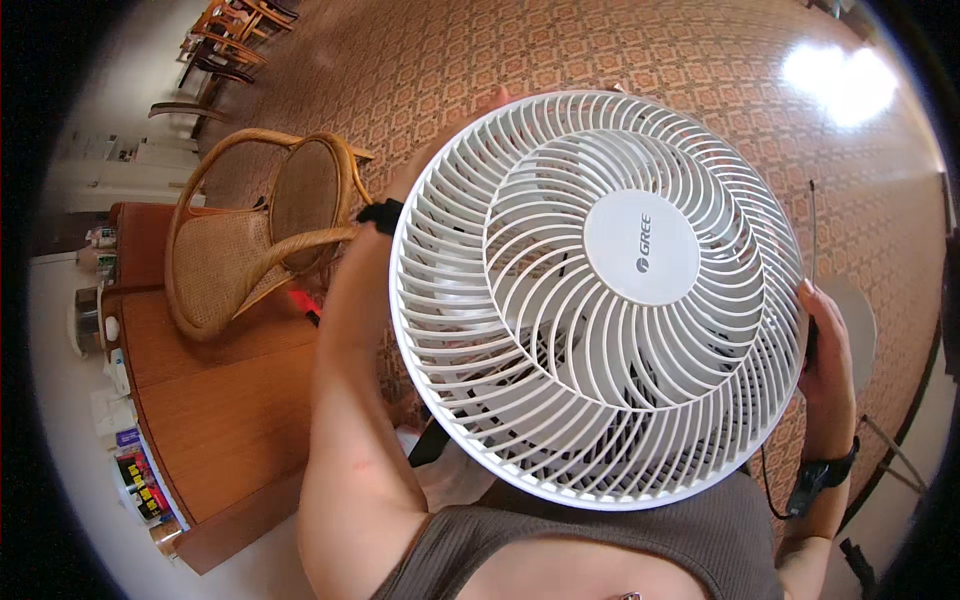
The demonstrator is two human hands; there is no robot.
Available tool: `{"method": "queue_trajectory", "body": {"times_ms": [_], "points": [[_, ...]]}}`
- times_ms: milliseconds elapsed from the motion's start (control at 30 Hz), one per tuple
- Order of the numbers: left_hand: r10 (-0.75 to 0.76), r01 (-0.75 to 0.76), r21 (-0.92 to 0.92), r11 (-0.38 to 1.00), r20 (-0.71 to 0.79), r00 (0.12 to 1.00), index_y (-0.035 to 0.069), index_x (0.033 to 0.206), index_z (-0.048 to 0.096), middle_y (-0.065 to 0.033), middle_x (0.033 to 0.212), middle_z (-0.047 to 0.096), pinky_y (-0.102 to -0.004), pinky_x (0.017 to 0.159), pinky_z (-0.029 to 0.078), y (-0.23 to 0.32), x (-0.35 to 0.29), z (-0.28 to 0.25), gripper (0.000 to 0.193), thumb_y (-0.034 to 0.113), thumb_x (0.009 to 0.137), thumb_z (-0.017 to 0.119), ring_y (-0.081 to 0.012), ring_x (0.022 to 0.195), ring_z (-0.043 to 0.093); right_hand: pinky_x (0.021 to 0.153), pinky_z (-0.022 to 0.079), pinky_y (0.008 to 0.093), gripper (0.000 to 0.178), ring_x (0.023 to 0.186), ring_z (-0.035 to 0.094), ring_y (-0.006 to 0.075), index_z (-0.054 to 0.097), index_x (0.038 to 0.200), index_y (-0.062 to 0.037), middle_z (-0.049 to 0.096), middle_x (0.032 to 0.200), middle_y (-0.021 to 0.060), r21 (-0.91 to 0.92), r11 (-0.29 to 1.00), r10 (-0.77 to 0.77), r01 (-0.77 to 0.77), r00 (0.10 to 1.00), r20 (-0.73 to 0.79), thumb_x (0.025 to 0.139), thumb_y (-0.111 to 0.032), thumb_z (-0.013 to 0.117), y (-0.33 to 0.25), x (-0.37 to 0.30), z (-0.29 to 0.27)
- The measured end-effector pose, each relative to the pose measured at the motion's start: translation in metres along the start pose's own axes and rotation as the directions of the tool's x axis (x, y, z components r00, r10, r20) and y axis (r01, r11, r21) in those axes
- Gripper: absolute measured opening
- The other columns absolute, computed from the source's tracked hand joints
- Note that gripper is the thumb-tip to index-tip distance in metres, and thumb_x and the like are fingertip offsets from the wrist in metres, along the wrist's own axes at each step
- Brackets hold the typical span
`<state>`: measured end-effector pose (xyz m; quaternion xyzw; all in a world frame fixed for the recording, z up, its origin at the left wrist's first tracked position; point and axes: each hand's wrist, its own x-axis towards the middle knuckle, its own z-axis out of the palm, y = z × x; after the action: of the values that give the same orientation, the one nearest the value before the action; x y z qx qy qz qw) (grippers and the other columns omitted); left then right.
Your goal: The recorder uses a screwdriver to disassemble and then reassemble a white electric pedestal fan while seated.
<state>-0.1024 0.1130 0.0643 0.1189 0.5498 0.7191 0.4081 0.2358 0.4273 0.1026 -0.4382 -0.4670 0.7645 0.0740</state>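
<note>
A round white electric fan [642,247] fills the middle of the view, its slatted front grille turned up toward me. Behind the slats its blades show in part. My left arm curves around the fan's left side, and only a few fingertips of my left hand [498,99] show at the far rim; the rest is hidden. At the right rim my right hand [830,345] is closed, thumb against the grille's edge. A thin metal shaft [813,230] rises from this hand above a dark handle, looking like a screwdriver. The fan's underside is hidden from me.
A rattan armchair [225,250] stands at the left beside a brown wooden table [225,400]. Small boxes and packages [145,485] line the table's left side. More wooden chairs [230,45] are at the far left. Patterned tile floor [450,50] spreads behind the fan.
</note>
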Motion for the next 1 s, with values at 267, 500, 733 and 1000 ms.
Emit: {"method": "queue_trajectory", "body": {"times_ms": [267,500,733,1000], "points": [[0.051,-0.045,-0.15,0.988,0.039,0.998,0.0,0.122,0.055,-0.006,0.116,0.062,-0.0308,0.087,0.051,-0.024,-0.004,0.008,0.037,0.027,0.101,0.043,-0.0139,0.1,0.059,0.064,0.045,0.0235,0.025,0.076,0.057,0.0081,0.061,0.104,-0.0037,0.062,0.089,0.0006,-0.073,0.997,0.003,0.003,0.997,0.076,0.095,-0.026,0.055,-0.006,-0.008,0.017],[0.087,-0.079,-0.177,0.981,0.036,0.996,0.0,0.122,0.056,-0.006,0.115,0.063,-0.0307,0.087,0.051,-0.033,-0.007,0.019,0.036,0.026,0.101,0.043,-0.0138,0.1,0.059,0.072,0.048,0.0265,0.023,0.082,0.059,0.0112,0.059,0.109,-0.0033,0.063,0.093,0.002,-0.048,0.999,0.026,-0.024,0.999,0.041,0.095,-0.021,0.056,-0.003,-0.021,0.018],[0.121,-0.119,-0.127,0.985,0.007,0.993,0.0,0.121,0.056,-0.0061,0.115,0.063,-0.0307,0.087,0.05,-0.027,-0.016,0.018,0.035,0.025,0.101,0.043,-0.0138,0.1,0.059,0.071,0.048,0.0259,0.022,0.08,0.061,0.0112,0.059,0.107,-0.0028,0.063,0.094,0.003,-0.085,0.989,-0.119,0.122,0.992,0.035,0.096,-0.021,0.053,-0.009,-0.016,0.018],[0.159,-0.161,-0.013,0.987,-0.106,0.982,0.0,0.12,0.056,-0.0062,0.114,0.063,-0.0305,0.086,0.05,-0.024,-0.039,0.016,0.034,0.024,0.101,0.043,-0.0137,0.099,0.059,0.076,0.05,0.0281,0.025,0.089,0.063,0.0143,0.06,0.108,0.0,0.065,0.1,0.0076,-0.013,0.978,-0.207,0.208,0.975,0.077,0.096,-0.021,0.053,-0.009,0.001,0.006]]}}
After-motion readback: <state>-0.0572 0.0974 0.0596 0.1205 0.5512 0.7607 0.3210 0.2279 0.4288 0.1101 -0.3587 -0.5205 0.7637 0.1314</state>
